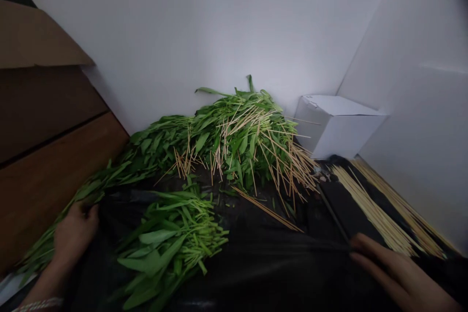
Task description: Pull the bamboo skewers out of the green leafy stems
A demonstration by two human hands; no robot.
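Note:
My left hand is closed on the left edge of a black plastic sheet, beside some leafy stems. At the right, my right hand pinches the same sheet, which is drawn into a taut fold towards the fingers. A bunch of leafy green stems lies on the sheet between both hands, its cut ends pointing right. Farther back rises a large pile of leafy greens, with many thin wooden sticks among its stems. A few loose sticks lie in front of it.
Bundles of long pale sticks lie at the right by the wall. A white box stands at the back right corner. Brown cardboard and a wooden panel border the left side. A white wall closes off the back.

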